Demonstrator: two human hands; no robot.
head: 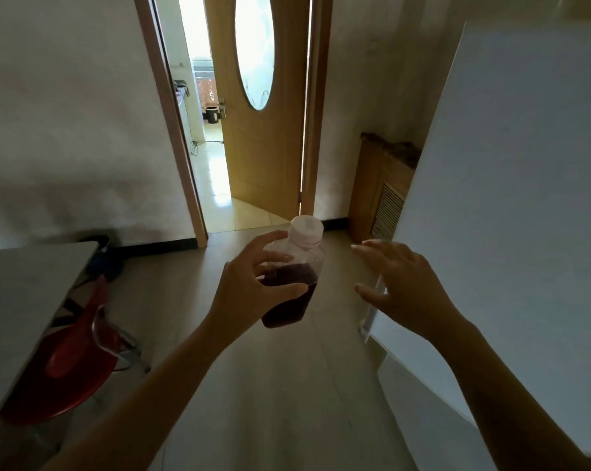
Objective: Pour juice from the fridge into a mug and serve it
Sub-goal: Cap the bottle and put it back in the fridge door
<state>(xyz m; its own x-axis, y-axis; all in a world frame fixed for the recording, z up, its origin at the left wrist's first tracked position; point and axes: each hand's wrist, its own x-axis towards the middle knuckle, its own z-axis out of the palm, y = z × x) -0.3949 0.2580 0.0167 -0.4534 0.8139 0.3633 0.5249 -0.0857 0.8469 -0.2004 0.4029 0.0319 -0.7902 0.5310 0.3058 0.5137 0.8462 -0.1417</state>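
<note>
My left hand (249,287) grips a clear plastic juice bottle (294,277) in mid-air over the floor. The bottle has a white cap and holds dark red juice up to about half its height. It leans slightly to the right. My right hand (399,287) is open with fingers spread, a little to the right of the bottle and just in front of the edge of the white fridge door (511,185). No mug is in view.
A grey table (25,287) stands at the left with a red chair (69,362) tucked beside it. Ahead, a wooden door (263,137) with an oval glass pane stands ajar onto a bright room. A wooden radiator cover (379,195) sits against the far wall by the fridge.
</note>
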